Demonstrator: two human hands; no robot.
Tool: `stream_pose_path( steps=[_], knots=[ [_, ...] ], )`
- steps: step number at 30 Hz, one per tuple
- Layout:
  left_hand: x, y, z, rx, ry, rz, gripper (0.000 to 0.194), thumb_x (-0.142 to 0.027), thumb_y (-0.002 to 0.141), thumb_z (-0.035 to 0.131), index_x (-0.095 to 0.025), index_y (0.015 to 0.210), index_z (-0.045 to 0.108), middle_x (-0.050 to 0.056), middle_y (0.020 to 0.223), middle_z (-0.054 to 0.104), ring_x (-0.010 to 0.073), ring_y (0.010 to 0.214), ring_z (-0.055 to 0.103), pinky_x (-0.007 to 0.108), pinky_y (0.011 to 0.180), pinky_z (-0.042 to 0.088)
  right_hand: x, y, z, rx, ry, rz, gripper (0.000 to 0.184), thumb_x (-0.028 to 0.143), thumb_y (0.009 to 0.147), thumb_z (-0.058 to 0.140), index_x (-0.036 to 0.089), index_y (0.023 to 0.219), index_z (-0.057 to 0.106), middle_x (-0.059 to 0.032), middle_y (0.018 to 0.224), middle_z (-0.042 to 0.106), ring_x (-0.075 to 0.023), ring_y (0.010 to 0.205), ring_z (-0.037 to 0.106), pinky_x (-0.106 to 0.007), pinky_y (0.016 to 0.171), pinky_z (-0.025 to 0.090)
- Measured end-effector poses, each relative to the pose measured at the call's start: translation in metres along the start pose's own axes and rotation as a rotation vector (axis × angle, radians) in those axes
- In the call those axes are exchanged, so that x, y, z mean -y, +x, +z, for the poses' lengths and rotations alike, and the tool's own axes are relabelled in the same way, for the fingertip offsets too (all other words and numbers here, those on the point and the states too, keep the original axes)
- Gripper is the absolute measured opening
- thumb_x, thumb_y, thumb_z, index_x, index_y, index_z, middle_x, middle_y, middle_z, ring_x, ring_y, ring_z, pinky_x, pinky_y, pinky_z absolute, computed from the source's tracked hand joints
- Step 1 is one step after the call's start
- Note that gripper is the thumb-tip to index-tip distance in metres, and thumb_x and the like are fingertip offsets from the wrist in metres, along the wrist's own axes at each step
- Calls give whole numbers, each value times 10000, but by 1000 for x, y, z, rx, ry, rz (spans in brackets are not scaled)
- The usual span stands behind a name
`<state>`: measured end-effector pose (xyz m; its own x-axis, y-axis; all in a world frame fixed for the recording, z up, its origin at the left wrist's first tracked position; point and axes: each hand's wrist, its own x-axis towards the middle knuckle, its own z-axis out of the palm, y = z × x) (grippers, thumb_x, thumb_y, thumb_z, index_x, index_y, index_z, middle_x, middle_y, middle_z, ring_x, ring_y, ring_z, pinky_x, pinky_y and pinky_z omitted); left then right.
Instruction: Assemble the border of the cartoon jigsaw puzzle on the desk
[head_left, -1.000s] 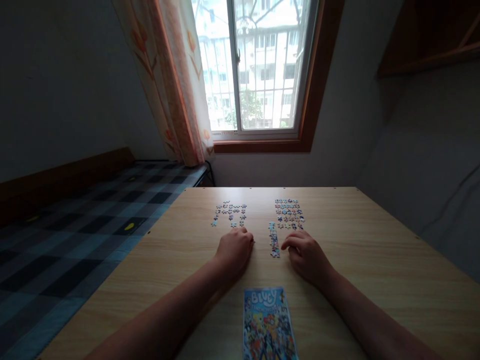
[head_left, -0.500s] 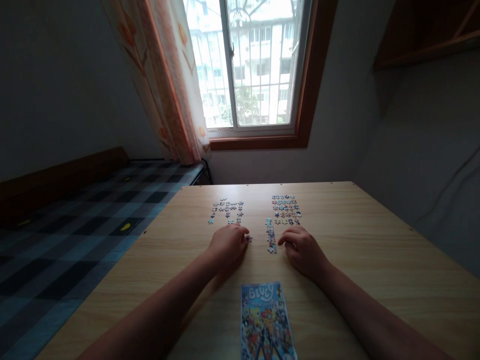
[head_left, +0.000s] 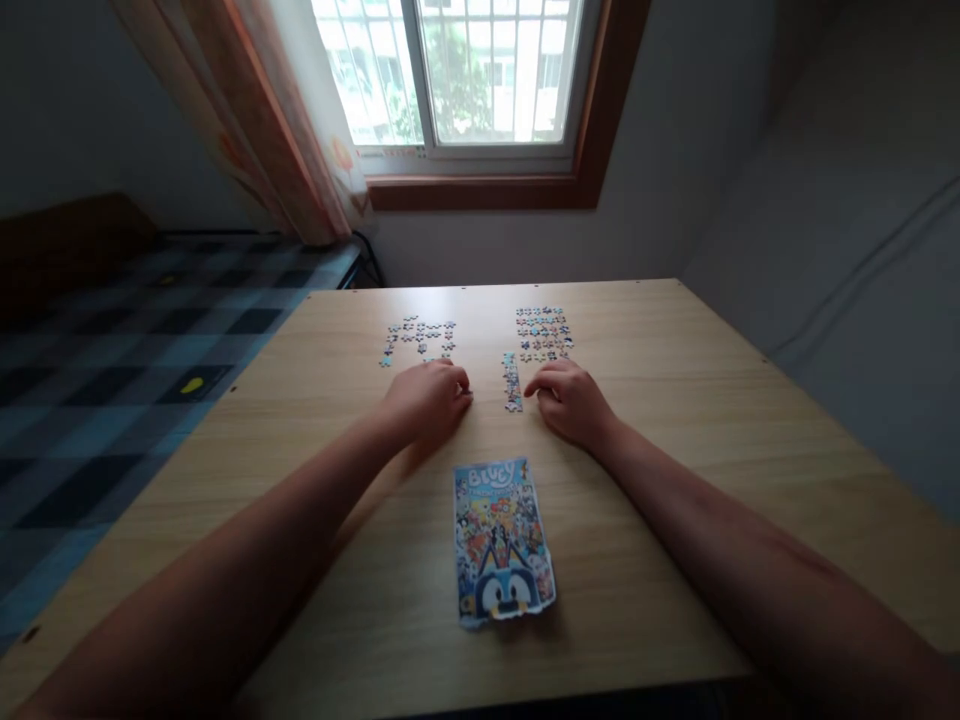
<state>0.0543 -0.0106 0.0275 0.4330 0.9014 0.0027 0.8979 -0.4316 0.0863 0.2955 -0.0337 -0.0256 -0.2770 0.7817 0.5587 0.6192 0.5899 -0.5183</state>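
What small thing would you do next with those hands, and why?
I'd probably slide the left hand over to try what looks like a small piece at its fingertips against the puzzle strip: the strip lies between the hands, and the right hand is already beside it.

The wooden surface (head_left: 637, 520) has little puzzle pieces (head_left: 544, 332), a joined strip (head_left: 513, 383) and a Bluey picture (head_left: 504, 545) on it.
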Motion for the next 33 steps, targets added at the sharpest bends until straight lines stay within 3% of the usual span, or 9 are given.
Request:
stream_pose_path(
  steps=[12, 16, 20, 26, 33],
  knots=[
    [1, 8, 8, -34, -255, 126, 147, -274, 816, 641, -202, 926, 708, 9, 798, 715, 130, 709, 584, 260, 686, 420, 1, 1, -2, 8, -24, -3, 319, 0, 759, 508, 215, 750, 743, -30, 813, 703, -192, 835, 593, -347, 833, 448],
    [-3, 9, 12, -15, -515, 87, 146, -301, 804, 668, -181, 872, 717, 21, 786, 729, 120, 696, 605, 255, 682, 461, 0, 1, -1, 8, -19, -5, 312, 4, 765, 511, 214, 746, 742, -33, 817, 701, -189, 831, 591, -345, 831, 451],
    [-16, 4, 18, 25, -762, 52, 178, -297, 829, 663, -175, 947, 718, 50, 862, 769, 136, 755, 673, 272, 744, 519, -1, 2, 1, 2, -7, -11, 311, 6, 766, 515, 212, 753, 748, -38, 817, 706, -190, 828, 599, -354, 837, 459],
    [-41, -7, 20, -42, -645, -4, 224, -305, 847, 664, -211, 1040, 727, 32, 868, 782, 159, 765, 699, 294, 751, 529, -1, 4, 5, 11, -10, -24, 323, 2, 757, 528, 228, 774, 757, -31, 819, 707, -201, 855, 601, -378, 885, 457],
    [-44, -5, 25, -90, -538, 29, 180, -312, 856, 665, -247, 1002, 746, 1, 875, 775, 148, 740, 669, 284, 696, 487, 0, 5, 6, 43, -10, -35, 298, 22, 770, 559, 230, 813, 768, -32, 835, 713, -205, 867, 604, -383, 886, 452]
  ],
)
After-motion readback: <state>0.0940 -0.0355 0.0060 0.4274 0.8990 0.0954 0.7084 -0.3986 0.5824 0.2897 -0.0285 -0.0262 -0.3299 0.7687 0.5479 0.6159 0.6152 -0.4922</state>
